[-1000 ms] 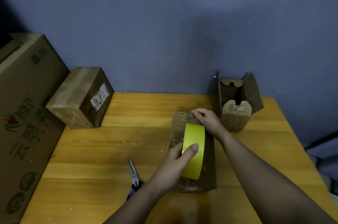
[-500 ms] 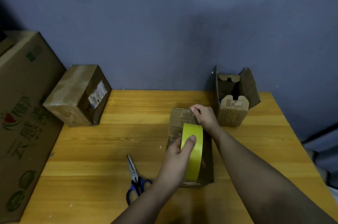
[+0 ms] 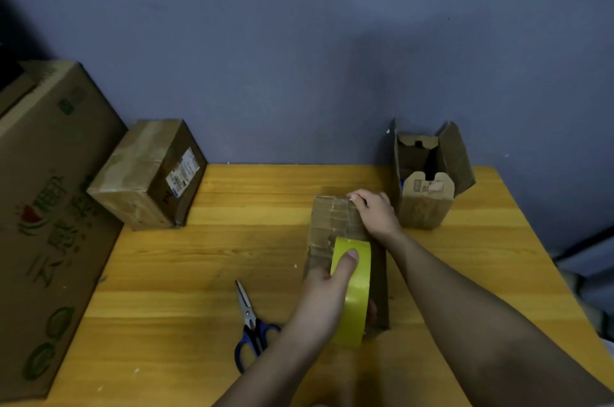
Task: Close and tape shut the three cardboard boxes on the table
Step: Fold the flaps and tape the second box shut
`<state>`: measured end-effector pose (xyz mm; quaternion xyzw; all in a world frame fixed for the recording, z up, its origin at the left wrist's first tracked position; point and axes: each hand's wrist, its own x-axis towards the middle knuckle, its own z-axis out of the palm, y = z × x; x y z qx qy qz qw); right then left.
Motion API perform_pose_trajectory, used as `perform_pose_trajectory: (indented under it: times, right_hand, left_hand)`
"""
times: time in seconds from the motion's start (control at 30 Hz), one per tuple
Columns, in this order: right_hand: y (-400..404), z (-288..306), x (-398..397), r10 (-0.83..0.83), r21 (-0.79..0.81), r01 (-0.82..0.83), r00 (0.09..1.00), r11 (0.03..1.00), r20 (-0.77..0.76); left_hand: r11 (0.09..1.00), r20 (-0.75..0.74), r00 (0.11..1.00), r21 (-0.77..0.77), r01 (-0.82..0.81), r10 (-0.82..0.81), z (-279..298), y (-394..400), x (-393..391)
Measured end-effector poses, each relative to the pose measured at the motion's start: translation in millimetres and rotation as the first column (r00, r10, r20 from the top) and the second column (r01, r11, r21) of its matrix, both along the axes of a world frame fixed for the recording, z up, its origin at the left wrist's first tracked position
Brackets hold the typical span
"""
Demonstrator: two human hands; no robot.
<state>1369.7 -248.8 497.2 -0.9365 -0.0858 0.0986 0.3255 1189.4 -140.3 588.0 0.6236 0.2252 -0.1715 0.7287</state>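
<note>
A long, flat cardboard box (image 3: 335, 227) lies in the middle of the wooden table (image 3: 206, 260), its length running from near to far. The left hand (image 3: 327, 287) grips a yellow roll of tape (image 3: 354, 290) standing on edge over the near half of the box, thumb pressed on the roll's outer face. The right hand (image 3: 375, 212) rests at the far right corner of the box, fingers curled down onto the top; it seems to be pinning a tape end there, though the dim light makes that hard to confirm.

At the far right stands a small upright box (image 3: 428, 194) with its top flaps open. At the far left, a closed box with a white label (image 3: 149, 174) sits at the table's edge, beside a large printed carton (image 3: 46, 207). Blue-handled scissors (image 3: 251, 327) lie on the table, just left of the left forearm.
</note>
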Motion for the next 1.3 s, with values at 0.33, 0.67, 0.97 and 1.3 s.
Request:
perform_pose_trajectory:
  times: [0.33,0.67,0.97,1.3]
  right_hand:
    - [-38.3,9.7,-26.7,0.649,-0.37,-0.57,0.75,0.734,0.133]
    - [-36.6,5.1,-31.5,0.712,-0.58,-0.573,0.702,0.579,0.019]
    - [-44.3,-3.4,-52.7,0.701,-0.409,-0.621,0.71,0.668,0.066]
    - [-42.1,-8.9,-51.8,0.662,-0.371,-0.588,0.741,0.719,0.11]
  left_hand:
    - [1.0,0.006,1.0,0.016,0.014,-0.014,-3.0,0.8,7.8]
    - [0.999,-0.004,0.999,-0.002,0.053,-0.053,-2.5,4.5,13.2]
    - [0.998,-0.007,0.999,-0.049,0.047,-0.047,0.5,4.5,16.3]
    - [0.998,0.16,0.987,-0.059,0.011,-0.002,-14.3,4.2,-8.3]
